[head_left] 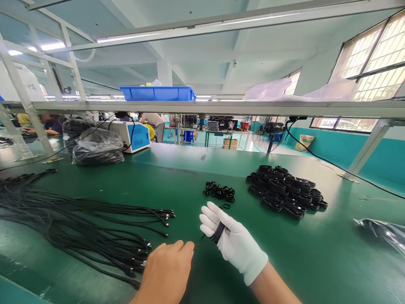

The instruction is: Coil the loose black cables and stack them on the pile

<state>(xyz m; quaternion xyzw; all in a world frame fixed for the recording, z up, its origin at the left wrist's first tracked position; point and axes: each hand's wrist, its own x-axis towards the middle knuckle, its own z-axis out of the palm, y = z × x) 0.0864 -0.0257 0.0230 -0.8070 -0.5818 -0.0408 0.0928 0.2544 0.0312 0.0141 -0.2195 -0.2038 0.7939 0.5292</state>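
Observation:
My right hand (236,245), in a white glove, has a coiled black cable (218,232) across its palm, the thumb resting over the loops. Bare and closed, my left hand (169,270) pinches the cable's loose length just left of the coil. A small heap of black rings (219,191) lies on the green table beyond the gloved fingers, with one or two loose rings near the fingertips. To the left spreads a bundle of long straight black cables (95,236), their metal plugs pointing toward my left hand. Finished-looking coils of black cable (284,190) are piled at the right.
A blue and white machine (137,136) and black plastic bags (98,145) stand at the back left. Overhead runs a shelf (218,108) carrying a blue tray (158,93). A clear plastic bag (382,234) lies at the right edge. Other people are in the background.

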